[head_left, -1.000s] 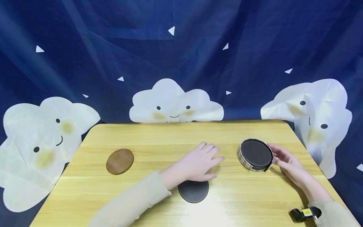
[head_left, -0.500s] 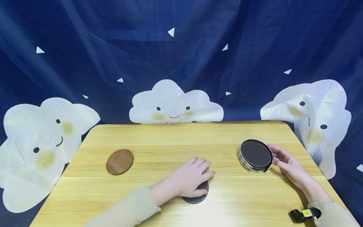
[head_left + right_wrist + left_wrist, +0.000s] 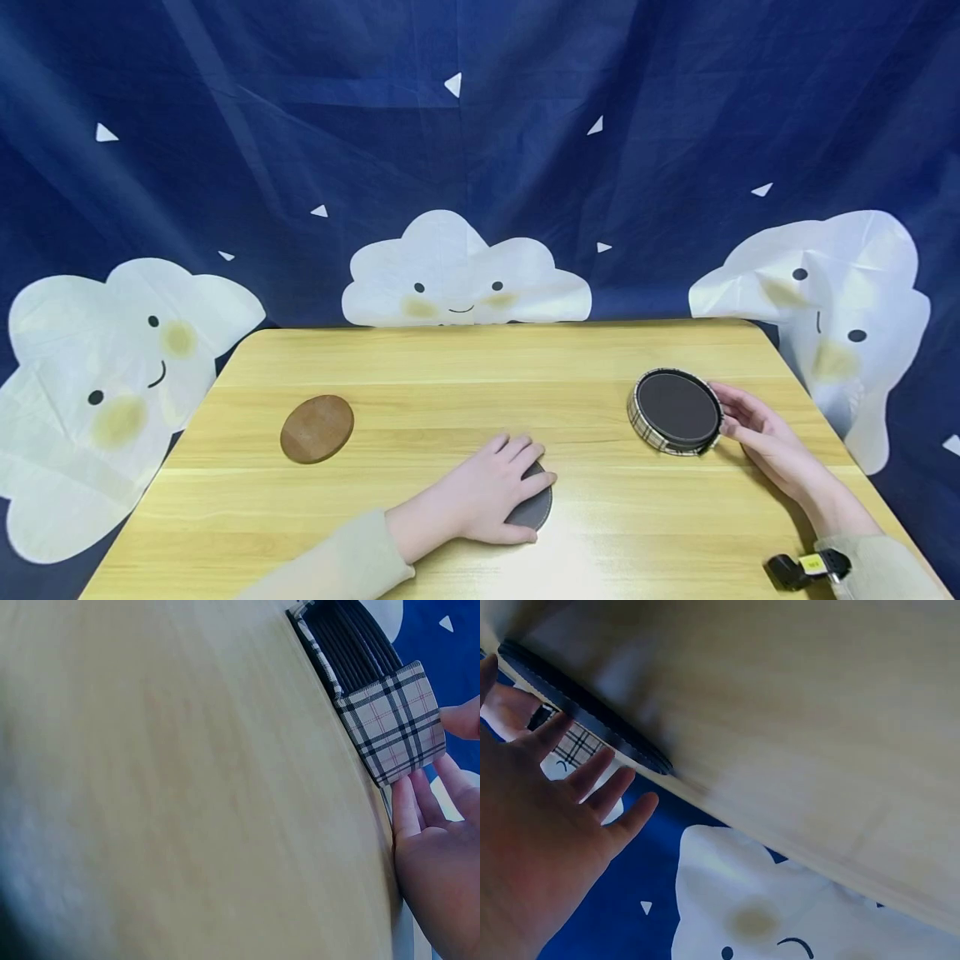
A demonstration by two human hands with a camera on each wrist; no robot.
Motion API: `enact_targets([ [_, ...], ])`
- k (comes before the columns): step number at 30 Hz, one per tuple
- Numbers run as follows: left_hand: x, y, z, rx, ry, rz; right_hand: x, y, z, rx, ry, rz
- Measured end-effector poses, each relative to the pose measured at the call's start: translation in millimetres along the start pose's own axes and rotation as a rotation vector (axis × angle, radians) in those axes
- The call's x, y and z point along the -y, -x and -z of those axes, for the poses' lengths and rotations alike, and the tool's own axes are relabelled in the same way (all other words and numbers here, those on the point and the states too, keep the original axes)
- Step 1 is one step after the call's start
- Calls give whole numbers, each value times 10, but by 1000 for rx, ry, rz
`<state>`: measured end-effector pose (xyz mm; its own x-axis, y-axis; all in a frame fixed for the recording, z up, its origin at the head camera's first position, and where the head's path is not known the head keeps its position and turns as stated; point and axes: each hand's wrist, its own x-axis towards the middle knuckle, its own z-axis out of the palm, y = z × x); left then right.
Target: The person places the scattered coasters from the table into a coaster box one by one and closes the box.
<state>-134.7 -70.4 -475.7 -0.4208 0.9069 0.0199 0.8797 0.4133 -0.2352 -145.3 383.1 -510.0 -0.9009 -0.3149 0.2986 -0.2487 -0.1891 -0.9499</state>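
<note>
My left hand (image 3: 491,496) lies over a round black coaster (image 3: 536,504) near the table's front middle, fingers spread and fairly straight. In the left wrist view the coaster (image 3: 585,712) lies flat, with my fingertips close to its edge; whether they touch it is unclear. At the right, my right hand (image 3: 765,437) holds the side of a round plaid coaster holder (image 3: 652,429), thumb in front and fingers behind. The right wrist view shows several black coasters (image 3: 352,645) stacked inside the holder (image 3: 397,724). The holder stands on the table.
A round brown coaster (image 3: 318,428) lies on the left of the wooden table (image 3: 420,367). A blue curtain (image 3: 525,167) with smiling white clouds hangs behind. On the right wrist is a black strap device (image 3: 810,564).
My left hand has moved back toward the front and slightly left, coming down over the black coaster. The right hand and the holder have stayed in place.
</note>
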Motion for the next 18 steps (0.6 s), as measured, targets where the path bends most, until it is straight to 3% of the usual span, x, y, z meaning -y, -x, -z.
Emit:
enact_targets([
  [6, 5, 20, -26, 50, 48, 31, -5, 4, 7, -9, 5, -5],
  [18, 22, 45, -26, 37, 93, 25, -6, 5, 4, -8, 10, -8],
])
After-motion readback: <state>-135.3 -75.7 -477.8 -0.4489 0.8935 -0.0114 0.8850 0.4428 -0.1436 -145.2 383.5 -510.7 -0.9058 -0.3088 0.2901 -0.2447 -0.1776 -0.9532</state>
